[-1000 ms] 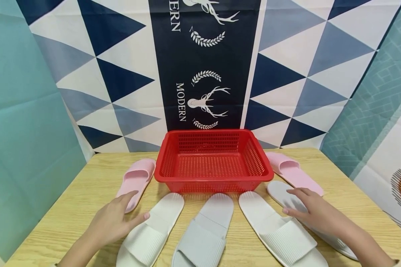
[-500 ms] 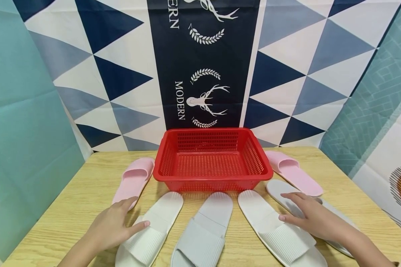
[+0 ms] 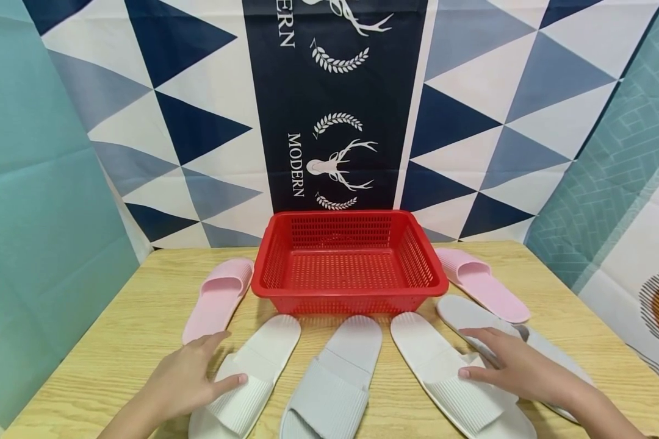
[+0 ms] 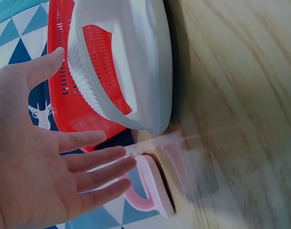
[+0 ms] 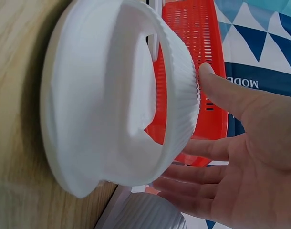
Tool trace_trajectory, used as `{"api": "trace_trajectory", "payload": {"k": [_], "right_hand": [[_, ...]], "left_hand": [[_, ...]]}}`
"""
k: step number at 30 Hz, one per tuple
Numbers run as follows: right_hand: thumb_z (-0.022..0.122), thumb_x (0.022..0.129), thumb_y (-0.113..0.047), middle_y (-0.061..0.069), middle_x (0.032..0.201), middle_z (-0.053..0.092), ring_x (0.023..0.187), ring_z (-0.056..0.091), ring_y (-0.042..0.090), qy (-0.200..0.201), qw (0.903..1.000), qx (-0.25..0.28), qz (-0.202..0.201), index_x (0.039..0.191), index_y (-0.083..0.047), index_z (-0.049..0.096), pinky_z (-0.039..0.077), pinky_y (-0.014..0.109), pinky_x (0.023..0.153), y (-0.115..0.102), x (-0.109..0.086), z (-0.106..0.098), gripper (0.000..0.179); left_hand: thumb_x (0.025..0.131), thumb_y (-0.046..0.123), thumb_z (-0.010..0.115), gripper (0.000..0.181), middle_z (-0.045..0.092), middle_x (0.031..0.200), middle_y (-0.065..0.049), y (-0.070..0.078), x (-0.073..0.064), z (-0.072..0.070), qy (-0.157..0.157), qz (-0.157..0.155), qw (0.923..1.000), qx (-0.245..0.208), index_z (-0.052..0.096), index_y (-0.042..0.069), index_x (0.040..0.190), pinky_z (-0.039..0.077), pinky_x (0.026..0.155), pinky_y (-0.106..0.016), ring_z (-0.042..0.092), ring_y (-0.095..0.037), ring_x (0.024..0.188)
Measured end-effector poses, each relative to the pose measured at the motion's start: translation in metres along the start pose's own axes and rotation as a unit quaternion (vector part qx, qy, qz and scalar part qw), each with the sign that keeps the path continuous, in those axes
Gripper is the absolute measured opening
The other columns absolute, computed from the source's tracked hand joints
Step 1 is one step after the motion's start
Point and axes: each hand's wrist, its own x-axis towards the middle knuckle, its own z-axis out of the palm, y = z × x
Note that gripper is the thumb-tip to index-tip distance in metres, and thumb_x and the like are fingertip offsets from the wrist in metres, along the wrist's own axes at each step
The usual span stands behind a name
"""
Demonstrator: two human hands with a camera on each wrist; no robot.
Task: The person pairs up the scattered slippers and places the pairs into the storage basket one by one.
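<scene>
My left hand point(image 3: 183, 378) hovers beside the left white slipper point(image 3: 247, 390), fingers extended and palm bare in the left wrist view. Just past its fingertips lies a pink slipper point(image 3: 215, 308). On the other side, my right hand point(image 3: 513, 366) hangs over the right white slipper point(image 3: 467, 390) and a grey slipper point(image 3: 554, 353), its fingers loosely stretched and holding nothing. Another grey slipper point(image 3: 332, 384) lies between the white ones. Behind the row stands a red plastic basket point(image 3: 351, 305) with nothing in it. A second pink slipper point(image 3: 486, 289) rests to the basket's right.
Everything lies on a light wood-grain table point(image 3: 126, 329). Directly behind the basket hangs a patterned cloth point(image 3: 214, 122) with triangles and deer heads. A teal cloth point(image 3: 49, 213) closes off the left side, and more cloth point(image 3: 626, 201) hangs on the right.
Both hands have drifted slightly down and nearer in the head view, and the right hand now covers more of the right white slipper's strap. The slippers and basket keep their places.
</scene>
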Motion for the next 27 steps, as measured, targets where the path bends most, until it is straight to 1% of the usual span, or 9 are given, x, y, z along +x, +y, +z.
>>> {"api": "trace_trajectory", "payload": {"k": [5, 8, 12, 15, 17, 19, 22, 25, 27], "right_hand": [[0.073, 0.074, -0.056, 0.018, 0.129, 0.058, 0.115, 0.055, 0.035, -0.009, 0.9999, -0.006, 0.01, 0.134, -0.004, 0.052, 0.05, 0.056, 0.09, 0.001, 0.0, 0.002, 0.082], [0.072, 0.074, -0.056, 0.019, 0.129, 0.059, 0.114, 0.057, 0.034, -0.015, 0.9997, -0.012, 0.016, 0.133, -0.002, 0.052, 0.05, 0.056, 0.091, 0.0, 0.001, 0.002, 0.083], [0.074, 0.074, -0.053, 0.017, 0.125, 0.061, 0.108, 0.059, 0.029, -0.016, 0.9998, -0.009, 0.012, 0.132, 0.002, 0.052, 0.05, 0.054, 0.09, -0.002, 0.002, 0.002, 0.083], [0.076, 0.073, -0.051, 0.013, 0.121, 0.063, 0.104, 0.059, 0.024, -0.016, 0.9998, -0.008, 0.013, 0.13, 0.003, 0.053, 0.051, 0.052, 0.09, -0.004, 0.001, 0.003, 0.082], [0.077, 0.072, -0.051, 0.012, 0.119, 0.064, 0.103, 0.059, 0.024, -0.017, 0.9997, -0.011, 0.016, 0.128, 0.004, 0.055, 0.052, 0.051, 0.089, -0.005, 0.002, 0.004, 0.082], [0.078, 0.07, -0.052, 0.014, 0.119, 0.065, 0.105, 0.06, 0.026, -0.018, 0.9993, -0.017, 0.027, 0.127, 0.004, 0.056, 0.052, 0.052, 0.09, -0.006, 0.002, 0.005, 0.083], [0.078, 0.068, -0.053, 0.016, 0.118, 0.066, 0.107, 0.061, 0.03, -0.018, 0.9989, -0.026, 0.035, 0.123, 0.005, 0.059, 0.051, 0.052, 0.09, -0.006, 0.003, 0.007, 0.082], [0.079, 0.068, -0.054, 0.015, 0.115, 0.068, 0.104, 0.062, 0.028, -0.015, 0.9987, -0.031, 0.039, 0.12, 0.003, 0.062, 0.052, 0.052, 0.089, -0.005, 0.003, 0.008, 0.079], [0.079, 0.068, -0.052, 0.013, 0.112, 0.068, 0.101, 0.062, 0.026, -0.01, 0.9988, -0.031, 0.036, 0.118, 0.002, 0.063, 0.052, 0.051, 0.088, -0.005, 0.003, 0.008, 0.076]], "left_hand": [[0.072, 0.066, 0.068, 0.086, 0.064, 0.125, -0.012, 0.002, -0.002, 0.003, -0.014, -0.002, 0.9999, -0.003, 0.053, 0.008, 0.134, 0.054, 0.082, -0.052, 0.063, -0.031, 0.109], [0.071, 0.065, 0.07, 0.084, 0.067, 0.12, -0.009, 0.003, -0.002, 0.004, -0.021, -0.006, 0.9998, -0.005, 0.056, 0.007, 0.13, 0.055, 0.081, -0.049, 0.065, -0.027, 0.103], [0.069, 0.064, 0.072, 0.078, 0.07, 0.102, -0.001, 0.007, -0.002, 0.005, -0.029, -0.015, 0.9994, -0.006, 0.061, 0.008, 0.122, 0.055, 0.073, -0.041, 0.064, -0.015, 0.085], [0.068, 0.063, 0.073, 0.073, 0.066, 0.089, 0.005, 0.009, -0.002, 0.006, -0.037, -0.018, 0.9991, -0.007, 0.063, 0.01, 0.117, 0.052, 0.067, -0.034, 0.056, -0.009, 0.076], [0.068, 0.063, 0.074, 0.071, 0.063, 0.084, 0.007, 0.01, -0.002, 0.006, -0.038, -0.016, 0.9991, -0.007, 0.063, 0.011, 0.115, 0.05, 0.065, -0.032, 0.053, -0.008, 0.074], [0.068, 0.062, 0.074, 0.071, 0.064, 0.085, 0.007, 0.01, -0.002, 0.007, -0.035, -0.014, 0.9992, -0.009, 0.064, 0.01, 0.115, 0.05, 0.066, -0.032, 0.054, -0.008, 0.074], [0.067, 0.062, 0.075, 0.073, 0.067, 0.092, 0.004, 0.011, -0.004, 0.007, -0.029, -0.008, 0.9994, -0.015, 0.063, 0.008, 0.116, 0.052, 0.07, -0.035, 0.057, -0.009, 0.079], [0.068, 0.06, 0.075, 0.074, 0.068, 0.098, 0.002, 0.01, -0.005, 0.008, -0.027, -0.003, 0.9993, -0.026, 0.063, 0.006, 0.117, 0.053, 0.076, -0.037, 0.059, -0.009, 0.083], [0.068, 0.058, 0.076, 0.072, 0.067, 0.095, 0.002, 0.011, -0.004, 0.008, -0.031, -0.004, 0.9989, -0.033, 0.063, 0.006, 0.116, 0.053, 0.076, -0.037, 0.057, -0.009, 0.081]]}}
